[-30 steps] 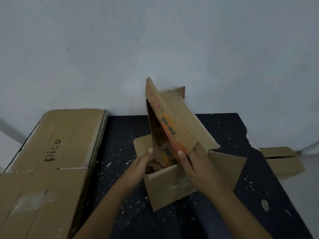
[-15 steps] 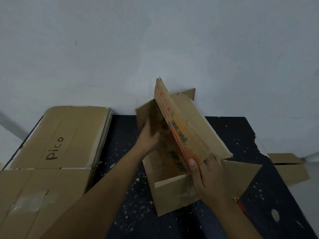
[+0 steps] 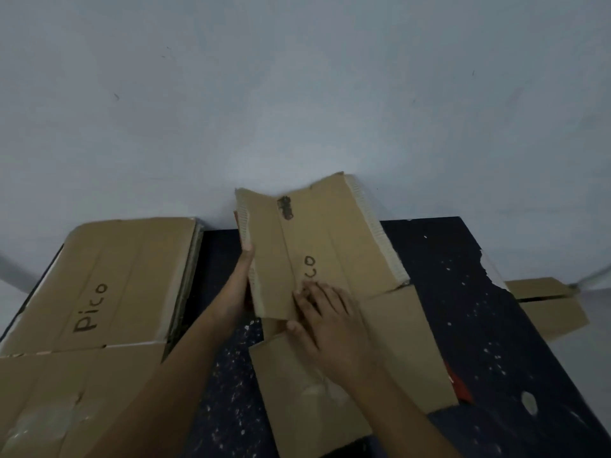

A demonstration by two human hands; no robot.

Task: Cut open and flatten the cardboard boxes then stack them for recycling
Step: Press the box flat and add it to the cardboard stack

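Step in hand: flattening. The box (image 3: 317,259) is already opened out into a sheet and lies on the dark speckled bench (image 3: 463,292), partly folded over itself, between both hands.

Right hand (image 3: 334,325): palm down, fingers spread and apart, pressing on the near end of the top panel beside the handwritten letters; clamped on nothing.

Left hand (image 3: 239,285): held edgewise against the sheet's left rim, thumb at the frayed edge. Whether the fingers curl under the panel I cannot tell; it looks like a steadying hold on that edge.

The panel beyond the right hand is raised off the bench, tilted up toward the wall (image 3: 297,94); a flap (image 3: 406,342) spreads out just right of the right hand.

Left of the left hand, well apart: the stack (image 3: 109,276) of flattened boxes, top one marked "Pico".

Next move, by my judgement: press the raised far panel down along its creases until it lies level, then lift the sheet leftward onto the stack. Risk: springy folds rising again
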